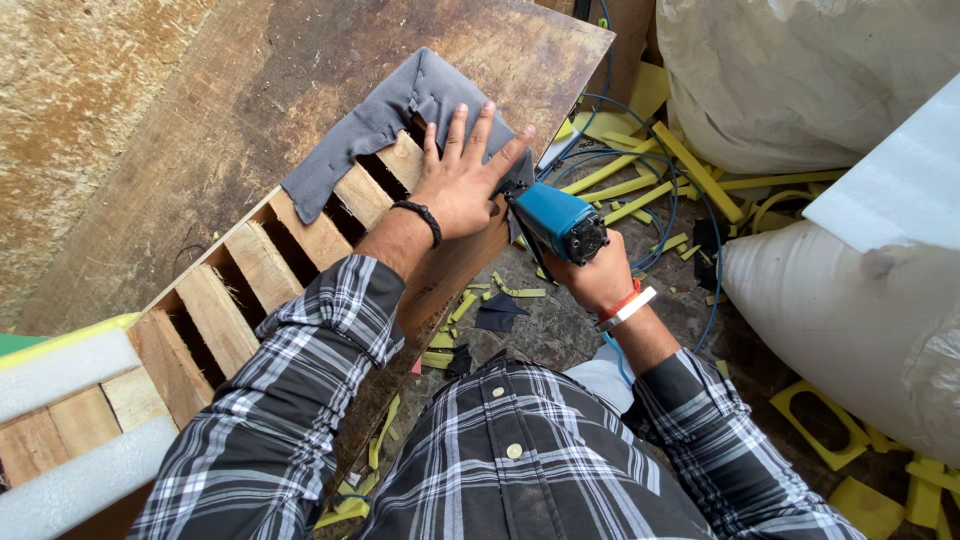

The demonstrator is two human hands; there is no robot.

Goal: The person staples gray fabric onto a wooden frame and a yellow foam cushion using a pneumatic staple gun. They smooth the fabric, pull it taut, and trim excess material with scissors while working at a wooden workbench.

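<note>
My left hand (462, 178) lies flat, fingers spread, on a grey cloth (390, 120) stretched over the end of a slatted wooden frame (262, 265). A black band circles that wrist. My right hand (597, 275) grips a blue pneumatic staple gun (556, 222), whose nose presses against the frame's side edge just below my left hand. A blue air hose (640, 160) trails from the gun across the floor.
The frame rests on a worn brown board (250, 70). White foam strips (70, 370) lie at its near end. Big white sacks (850, 310) crowd the right. Yellow foam offcuts (640, 190) and grey cloth scraps (497, 312) litter the floor.
</note>
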